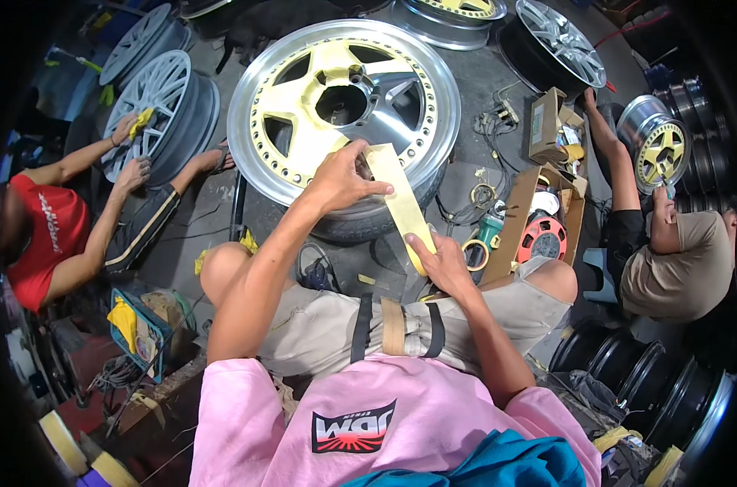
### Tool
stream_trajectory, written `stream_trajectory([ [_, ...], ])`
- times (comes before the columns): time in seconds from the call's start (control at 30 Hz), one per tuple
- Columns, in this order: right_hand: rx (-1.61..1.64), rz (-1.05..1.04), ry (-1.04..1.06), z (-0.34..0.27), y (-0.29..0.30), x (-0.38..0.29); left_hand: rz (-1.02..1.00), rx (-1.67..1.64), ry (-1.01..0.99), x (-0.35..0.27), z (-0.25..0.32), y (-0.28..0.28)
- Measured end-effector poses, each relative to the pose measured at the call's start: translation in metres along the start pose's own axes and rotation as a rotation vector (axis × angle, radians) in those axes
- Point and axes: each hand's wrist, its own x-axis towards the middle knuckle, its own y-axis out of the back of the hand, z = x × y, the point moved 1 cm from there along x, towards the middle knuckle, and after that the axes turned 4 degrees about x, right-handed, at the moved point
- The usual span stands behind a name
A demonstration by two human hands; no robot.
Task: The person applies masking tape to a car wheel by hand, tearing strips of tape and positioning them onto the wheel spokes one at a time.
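A strip of pale yellow masking tape [399, 204] runs slanting between my two hands. My left hand [344, 179] holds its upper part, thumb and fingers at the tape's left edge. With the thumb on top, my right hand [444, 259] grips the lower end. Beyond them lies an alloy wheel [444, 115] with a polished lip, resting on a tyre [356, 226]. Masking tape covers much of its face and the bolt ring; bare metal shows on the spokes at right. The fingers of my left hand are over the wheel's near edge.
At left a co-worker in a red shirt [52, 237] wipes a grey wheel [152, 109] with a yellow cloth. Another person [678, 262] works on a small taped wheel [660, 152] at right. Cardboard boxes [508, 243], a green power tool [489, 231], tape rolls [475, 254] and cables lie nearby.
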Motion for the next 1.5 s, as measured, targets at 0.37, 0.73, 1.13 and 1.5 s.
stream_trajectory([
  [0.37, 0.005, -0.124, -0.063, 0.004, -0.003, 0.019, -0.020, 0.261, 0.062, 0.002, 0.005, -0.008],
  [0.73, -0.871, 0.123, 0.140, 0.165, 0.043, 0.094, -0.120, 0.296, 0.164, 0.000, 0.007, -0.004],
  [1.13, -0.139, 0.423, 0.211, 0.032, 0.055, 0.081, 0.495, -0.007, -0.071, -0.007, 0.015, 0.082],
  [1.5, 0.306, 0.190, 0.205, -0.106, 0.028, 0.121, 0.348, -0.093, -0.167, 0.013, 0.033, 0.061],
])
